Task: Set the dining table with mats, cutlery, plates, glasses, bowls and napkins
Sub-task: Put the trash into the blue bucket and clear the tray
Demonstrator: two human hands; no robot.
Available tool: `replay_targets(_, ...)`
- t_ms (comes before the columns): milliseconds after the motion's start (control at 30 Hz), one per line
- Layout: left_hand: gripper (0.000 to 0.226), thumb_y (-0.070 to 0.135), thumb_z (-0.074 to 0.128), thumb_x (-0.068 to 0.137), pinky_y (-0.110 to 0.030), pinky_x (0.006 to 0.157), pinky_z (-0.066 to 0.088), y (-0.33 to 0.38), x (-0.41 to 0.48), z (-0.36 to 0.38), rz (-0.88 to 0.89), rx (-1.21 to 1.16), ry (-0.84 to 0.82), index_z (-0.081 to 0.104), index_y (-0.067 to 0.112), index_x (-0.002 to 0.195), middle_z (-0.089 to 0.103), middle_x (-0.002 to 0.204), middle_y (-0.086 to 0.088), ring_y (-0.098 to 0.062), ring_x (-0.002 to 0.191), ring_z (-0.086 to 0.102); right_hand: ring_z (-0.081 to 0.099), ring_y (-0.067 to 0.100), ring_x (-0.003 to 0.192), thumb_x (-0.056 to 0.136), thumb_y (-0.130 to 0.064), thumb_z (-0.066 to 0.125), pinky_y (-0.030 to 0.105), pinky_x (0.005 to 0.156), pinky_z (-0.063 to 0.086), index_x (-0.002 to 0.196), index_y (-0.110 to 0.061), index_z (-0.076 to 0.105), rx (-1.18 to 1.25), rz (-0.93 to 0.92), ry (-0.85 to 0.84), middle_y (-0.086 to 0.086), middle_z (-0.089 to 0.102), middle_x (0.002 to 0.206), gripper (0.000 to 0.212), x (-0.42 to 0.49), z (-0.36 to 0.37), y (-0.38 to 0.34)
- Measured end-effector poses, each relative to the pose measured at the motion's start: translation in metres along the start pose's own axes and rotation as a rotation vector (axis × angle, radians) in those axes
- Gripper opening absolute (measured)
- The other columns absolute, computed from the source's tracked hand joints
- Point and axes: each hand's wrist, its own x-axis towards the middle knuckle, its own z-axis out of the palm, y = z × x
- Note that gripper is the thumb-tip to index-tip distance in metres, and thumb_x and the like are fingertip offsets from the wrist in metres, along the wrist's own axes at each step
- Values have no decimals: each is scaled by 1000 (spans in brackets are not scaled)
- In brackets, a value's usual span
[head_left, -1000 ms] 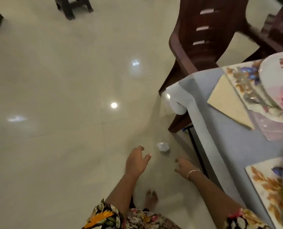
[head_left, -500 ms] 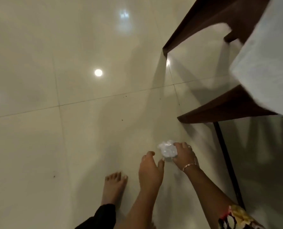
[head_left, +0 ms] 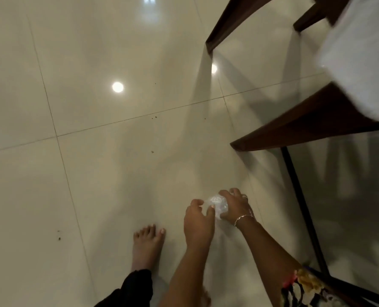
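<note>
Glossy cream floor tiles (head_left: pixel 95 173) are filling the view beside the dining table, of which only a white tablecloth corner (head_left: pixel 361 52) and a black table leg (head_left: pixel 303 207) are showing. R. hand (head_left: pixel 236 207), w/ bracelet (head_left: pixel 242 218), is curling its fingers over a crumpled clear wrapper (head_left: pixel 217 202) lying on the tile near that leg. L. hand (head_left: pixel 197 222) is reaching in just beside it, fingertips at the wrapper's edge; whether they are pinching it cannot be told. Both arms are stretching low, prob. because the person is stooping to lift stray litter off the floor. No containers are showing; the wrapper appears empty, though blur is preventing certainty. Mats, plates, glasses etc. are lying out of frame.
</note>
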Motion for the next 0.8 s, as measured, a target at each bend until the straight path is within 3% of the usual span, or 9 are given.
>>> replay_targets(100, 32, 30, 54, 93, -14, 80, 29, -5, -52, -33, 43, 144, -53, 52, 16, 121, 56, 115, 1, -15, 110, 53, 31, 25, 125, 75, -20, 68, 29, 95, 42, 132, -32, 41, 83, -3, 0, -2, 26, 142, 63, -82, -20, -5)
replay_targets(200, 32, 47, 51, 91, -8, 89, 16, -10, -98, -66, 87, 447, 0, 46, 41, 122, 57, 111, 6, -15, 113, 52, 31, 23, 126, 74, -21, 69, 27, 96, 41, 132, -34, 41, 169, 24, 16, -3, 24, 145, 66, -170, -44, -12)
replay_targets(300, 36, 41, 41, 97, -9, 72, 12, 45, -186, -87, 158, 616, -79, 48, 25, 129, 58, 125, 7, -7, 120, 49, 30, 22, 126, 74, -22, 69, 26, 97, 40, 134, -34, 39, 280, 86, 39, -4, 22, 145, 67, -261, -72, -16)
replay_targets(400, 40, 42, 36, 99, -16, 84, 12, 77, -258, -96, 324, 826, -185, 43, 24, 134, 52, 134, 8, -6, 124, 44, 31, 22, 125, 75, -22, 69, 25, 97, 39, 133, -33, 39, 371, 137, 86, -4, 22, 145, 66, -344, -94, -13)
replay_targets(533, 41, 43, 31, 100, -17, 90, 32, 91, -325, -106, 465, 964, -248, 41, 23, 134, 48, 136, 8, -9, 121, 49, 32, 22, 124, 76, -24, 68, 23, 98, 37, 134, -35, 37, 453, 210, 178, -5, 22, 143, 67, -438, -105, 0)
replay_targets(667, 41, 37, 33, 100, -28, 96, 39, 73, -361, -95, 526, 1067, -323, 42, 11, 130, 48, 133, -6, -20, 120, 50, 36, 20, 124, 75, -28, 67, 17, 100, 29, 136, -35, 33, 490, 288, 221, -5, 24, 142, 70, -512, -86, 26)
replay_targets(800, 42, 34, 37, 99, -32, 97, 42, 36, -410, -65, 678, 1180, -343, 41, 7, 131, 49, 130, -12, -25, 118, 51, 35, 22, 127, 76, -33, 65, 22, 106, 27, 137, -36, 31, 513, 362, 305, -2, 25, 142, 70, -588, -44, 59)
